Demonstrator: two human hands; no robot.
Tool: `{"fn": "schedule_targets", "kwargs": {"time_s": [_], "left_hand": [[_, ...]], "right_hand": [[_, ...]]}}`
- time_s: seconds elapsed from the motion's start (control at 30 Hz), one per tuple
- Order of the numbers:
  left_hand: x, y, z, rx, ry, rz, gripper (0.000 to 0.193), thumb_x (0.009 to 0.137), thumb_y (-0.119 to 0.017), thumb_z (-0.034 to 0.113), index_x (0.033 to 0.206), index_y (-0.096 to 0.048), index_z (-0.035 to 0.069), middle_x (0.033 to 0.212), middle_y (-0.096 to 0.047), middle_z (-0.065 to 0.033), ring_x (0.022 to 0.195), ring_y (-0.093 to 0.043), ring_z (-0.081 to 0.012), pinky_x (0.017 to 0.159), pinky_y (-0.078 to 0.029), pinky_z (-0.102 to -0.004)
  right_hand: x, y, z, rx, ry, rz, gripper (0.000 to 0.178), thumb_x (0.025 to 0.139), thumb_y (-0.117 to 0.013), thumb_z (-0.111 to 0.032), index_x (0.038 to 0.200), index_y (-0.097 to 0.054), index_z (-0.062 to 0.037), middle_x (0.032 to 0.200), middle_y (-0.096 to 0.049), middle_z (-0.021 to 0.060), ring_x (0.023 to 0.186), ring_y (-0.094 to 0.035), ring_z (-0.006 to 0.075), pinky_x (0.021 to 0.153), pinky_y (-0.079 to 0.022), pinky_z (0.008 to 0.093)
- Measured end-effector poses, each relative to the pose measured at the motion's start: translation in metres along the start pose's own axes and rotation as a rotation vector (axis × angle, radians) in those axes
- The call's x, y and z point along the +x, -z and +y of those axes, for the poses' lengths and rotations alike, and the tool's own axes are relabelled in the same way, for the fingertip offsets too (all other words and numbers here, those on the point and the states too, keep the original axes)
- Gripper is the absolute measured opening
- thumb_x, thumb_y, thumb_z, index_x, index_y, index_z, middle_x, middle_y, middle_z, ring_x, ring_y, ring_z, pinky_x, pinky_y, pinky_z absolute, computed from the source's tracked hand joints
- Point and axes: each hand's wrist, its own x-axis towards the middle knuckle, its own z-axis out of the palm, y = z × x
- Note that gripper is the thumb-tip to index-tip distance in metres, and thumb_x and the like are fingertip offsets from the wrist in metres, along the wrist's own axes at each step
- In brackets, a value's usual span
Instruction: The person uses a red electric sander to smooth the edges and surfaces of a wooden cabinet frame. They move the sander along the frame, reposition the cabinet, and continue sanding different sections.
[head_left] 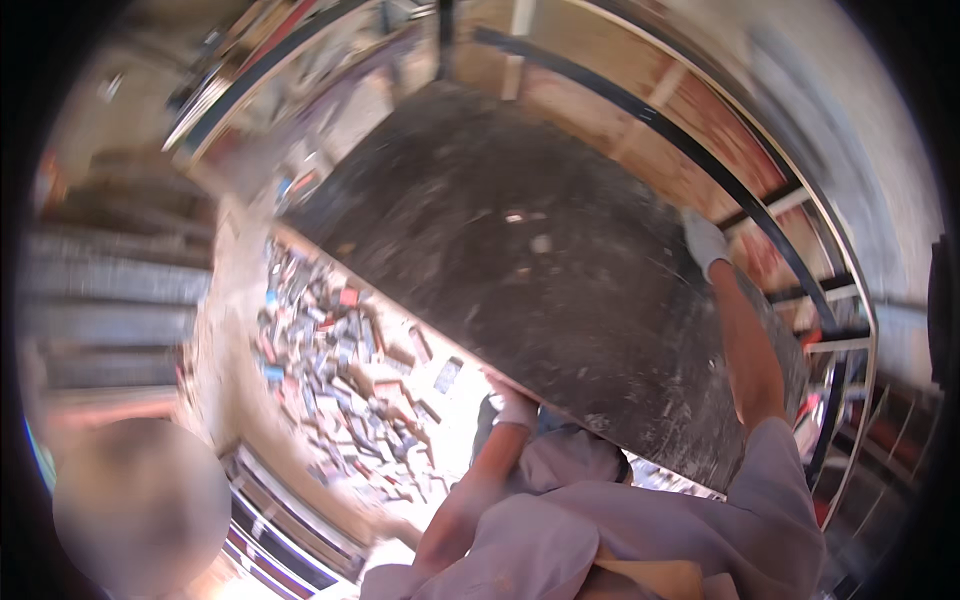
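A large dark, scuffed board (480, 230), perhaps plywood, spans the middle of the view at a slant. Its pale lower edge runs from the upper left down toward my body. My left hand (513, 402), apparently gloved, grips that near edge, with its fingers partly hidden by the board. Across the panel, my right hand (704, 242) in a light glove clasps the far right edge, fingers curled over it. Motion blur softens the whole picture.
Beyond the board stands a dark metal frame (660, 105) with wooden panels behind it. Many small offcuts (360, 385) lie heaped on the bright floor at left. A blurred round pale shape (142, 510) is at lower left, near stacked frame-like pieces (285, 535).
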Motion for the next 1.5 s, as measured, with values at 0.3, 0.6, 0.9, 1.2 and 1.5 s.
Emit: {"fn": "schedule_targets", "kwargs": {"time_s": [0.3, 0.6, 0.9, 1.2, 1.5], "left_hand": [[-0.102, -0.086, 0.063, 0.15, 0.021, 0.174, 0.072, 0.104, -0.022, 0.056, 0.153, -0.032, 0.004, 0.155, -0.038, -0.0065, 0.145, -0.028, -0.0272, 0.119, -0.02, -0.0521], [-0.132, 0.02, 0.131, -0.229, 0.061, -0.083, 0.091, 0.093, -0.028, 0.078, 0.153, -0.037, 0.01, 0.154, -0.042, -0.0042, 0.143, -0.034, -0.0249, 0.118, -0.025, -0.0444], [-0.158, 0.14, 0.313, -0.427, -0.234, -0.43, 0.118, 0.073, -0.025, 0.097, 0.156, -0.03, 0.014, 0.159, -0.035, -0.0043, 0.146, -0.032, -0.0277, 0.119, -0.023, -0.0494], [-0.264, 0.309, 0.453, -0.594, -0.738, -0.457, 0.099, 0.083, -0.026, 0.088, 0.156, -0.029, 0.021, 0.157, -0.039, -0.0023, 0.145, -0.033, -0.0299, 0.118, -0.022, -0.0531], [-0.332, 0.387, 0.536, -0.943, -1.023, -0.274, 0.087, 0.089, -0.037, 0.079, 0.144, -0.039, 0.011, 0.138, -0.05, -0.0112, 0.13, -0.044, -0.0333, 0.114, -0.027, -0.0551]], "right_hand": [[0.058, 0.043, -0.052, -0.055, 0.093, -0.026, 0.059, 0.105, -0.027, -0.045, 0.132, -0.056, -0.001, 0.131, -0.059, 0.0226, 0.124, -0.054, 0.0372, 0.104, -0.042, 0.0419], [0.008, 0.061, -0.194, -0.096, 0.165, 0.044, 0.074, 0.103, -0.023, -0.056, 0.134, -0.053, 0.0043, 0.136, -0.057, 0.0225, 0.129, -0.051, 0.0365, 0.108, -0.039, 0.042], [-0.028, 0.048, -0.575, -0.091, 0.53, -0.012, 0.092, 0.098, -0.019, -0.07, 0.137, -0.051, 0.0075, 0.142, -0.053, 0.0222, 0.135, -0.047, 0.0364, 0.112, -0.035, 0.0425], [-0.193, -0.152, -1.017, -0.266, 1.057, -0.162, 0.086, 0.099, -0.02, -0.066, 0.151, -0.032, 0.002, 0.15, -0.042, 0.026, 0.139, -0.04, 0.0401, 0.115, -0.03, 0.0425], [-0.485, -0.357, -1.33, -0.668, 1.467, -0.327, 0.077, 0.102, -0.017, -0.058, 0.141, -0.05, -0.0012, 0.144, -0.049, 0.0255, 0.136, -0.042, 0.0425, 0.115, -0.031, 0.046]]}}
